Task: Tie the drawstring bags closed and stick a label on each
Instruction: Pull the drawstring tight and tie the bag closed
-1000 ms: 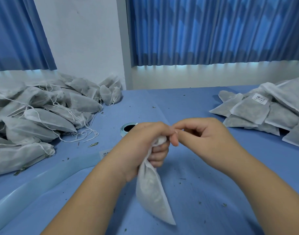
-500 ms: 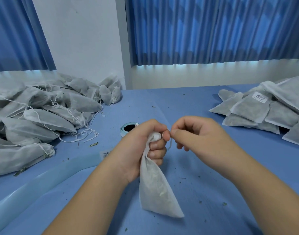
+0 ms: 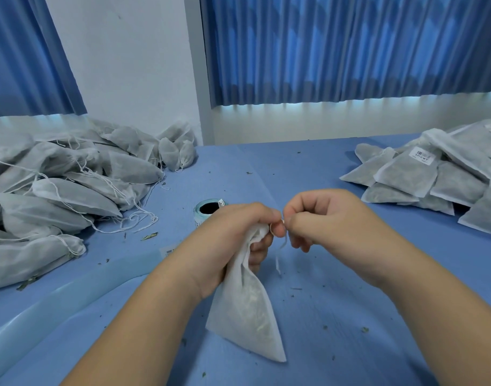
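Since half a second ago both hands have stayed almost in the same place, but the drawstring (image 3: 281, 250) now hangs down lower between them as one loose end.

One bag (image 3: 247, 310) is in work. It is at the front middle of the blue table (image 3: 308, 168), and its neck is inside the left hand (image 3: 233, 238), whose fingers are curled tightly round the gathered cloth. The bag's body slopes down toward the person, and its lower corner seems to touch the table. The right hand (image 3: 328, 218) is just beside the left one, with thumb and forefinger pressed together on the drawstring and the other fingers curled in.

One label roll (image 3: 208, 208) stands just behind the left hand. Two piles of bags lie on the table: the untied pile (image 3: 57, 190) on the left with loose strings, and the flat pile (image 3: 433, 179) on the right. The bags overlap too much for an exact count. On the right pile only one label (image 3: 421, 156) shows.
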The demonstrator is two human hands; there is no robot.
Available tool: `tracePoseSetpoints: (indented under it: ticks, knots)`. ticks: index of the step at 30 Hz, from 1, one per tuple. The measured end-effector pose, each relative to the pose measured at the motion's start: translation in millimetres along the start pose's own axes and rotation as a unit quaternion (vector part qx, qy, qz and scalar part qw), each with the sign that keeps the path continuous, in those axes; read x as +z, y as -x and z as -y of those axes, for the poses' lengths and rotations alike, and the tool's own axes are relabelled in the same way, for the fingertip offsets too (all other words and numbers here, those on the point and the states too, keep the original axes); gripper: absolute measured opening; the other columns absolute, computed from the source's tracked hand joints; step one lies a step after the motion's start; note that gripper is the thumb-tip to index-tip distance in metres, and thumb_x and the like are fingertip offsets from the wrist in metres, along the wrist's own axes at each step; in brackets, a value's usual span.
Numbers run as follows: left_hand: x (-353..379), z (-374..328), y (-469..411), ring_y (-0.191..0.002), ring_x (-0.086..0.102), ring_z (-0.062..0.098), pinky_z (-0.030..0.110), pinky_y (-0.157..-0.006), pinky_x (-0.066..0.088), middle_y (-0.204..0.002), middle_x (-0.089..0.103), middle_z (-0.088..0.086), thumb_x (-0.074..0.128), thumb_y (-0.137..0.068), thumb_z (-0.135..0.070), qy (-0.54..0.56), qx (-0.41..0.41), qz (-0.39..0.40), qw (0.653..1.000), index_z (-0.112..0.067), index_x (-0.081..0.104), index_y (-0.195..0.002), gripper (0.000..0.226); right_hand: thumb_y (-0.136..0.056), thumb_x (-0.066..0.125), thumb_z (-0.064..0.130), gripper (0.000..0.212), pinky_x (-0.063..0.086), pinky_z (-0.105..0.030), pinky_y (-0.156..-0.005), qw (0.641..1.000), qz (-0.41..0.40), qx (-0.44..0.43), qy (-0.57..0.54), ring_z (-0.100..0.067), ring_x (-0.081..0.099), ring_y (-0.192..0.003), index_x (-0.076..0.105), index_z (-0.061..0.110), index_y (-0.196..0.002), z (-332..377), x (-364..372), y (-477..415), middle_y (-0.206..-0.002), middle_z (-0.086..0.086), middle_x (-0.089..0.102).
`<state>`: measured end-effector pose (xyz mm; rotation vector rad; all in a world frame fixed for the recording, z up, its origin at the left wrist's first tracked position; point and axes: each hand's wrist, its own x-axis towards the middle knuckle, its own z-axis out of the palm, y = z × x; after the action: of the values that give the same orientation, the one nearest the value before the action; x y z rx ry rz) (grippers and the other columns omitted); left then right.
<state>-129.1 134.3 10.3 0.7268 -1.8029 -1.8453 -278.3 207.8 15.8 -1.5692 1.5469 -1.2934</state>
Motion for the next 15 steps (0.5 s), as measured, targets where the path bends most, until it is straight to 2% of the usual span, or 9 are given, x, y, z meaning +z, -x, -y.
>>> tracePoseSetpoints:
  ticks: [2,8,13,15]
  knots:
    - [-0.3,0.6,0.2,-0.041,0.032,0.012,0.020,-0.041,0.029,-0.048,0.038,-0.003,0.060,-0.069,-0.028,-0.013,0.016,-0.014,1.000,-0.017,0.061,-0.060,0.015,-0.064,0.056,0.023,0.011,0.046,-0.026,-0.062,1.000,0.011,0.004,-0.002,-0.008,0.055,-0.056,0.064,0.023,-0.058,0.3,-1.7,0.2,-0.056,0.004,0.060]
    - [2.2,1.6,1.2,-0.041,0.033,0.011,0.017,-0.041,0.028,-0.048,0.040,-0.004,0.062,-0.067,-0.021,-0.031,0.051,-0.036,0.998,-0.017,0.059,-0.060,0.009,-0.064,0.053,0.023,0.012,0.045,-0.030,-0.064,1.000,0.021,0.008,-0.001,-0.013,0.056,-0.059,0.064,0.024,-0.058,-1.6,-4.9,-0.5,-0.055,0.004,0.060]
    - [0.9,1.2,0.9,-0.044,0.036,0.013,0.020,-0.042,0.031,-0.058,0.044,0.001,0.064,-0.065,-0.022,-0.022,0.072,-0.094,0.993,-0.018,0.060,-0.061,0.007,-0.082,0.062,0.012,0.017,0.048,-0.026,-0.062,1.000,0.007,-0.001,-0.011,-0.011,0.063,-0.063,0.063,0.021,-0.067,-3.2,-5.0,-0.7,-0.063,0.002,0.065]
    - [0.9,0.4,1.6,-0.047,0.040,0.012,0.021,-0.047,0.033,-0.062,0.048,0.002,0.063,-0.066,-0.024,-0.021,0.084,-0.106,0.991,-0.019,0.062,-0.063,0.006,-0.084,0.064,0.009,0.012,0.049,-0.025,-0.060,0.999,-0.004,-0.012,-0.035,-0.014,0.066,-0.067,0.062,0.016,-0.075,-2.9,-3.0,-0.5,-0.066,-0.002,0.067]
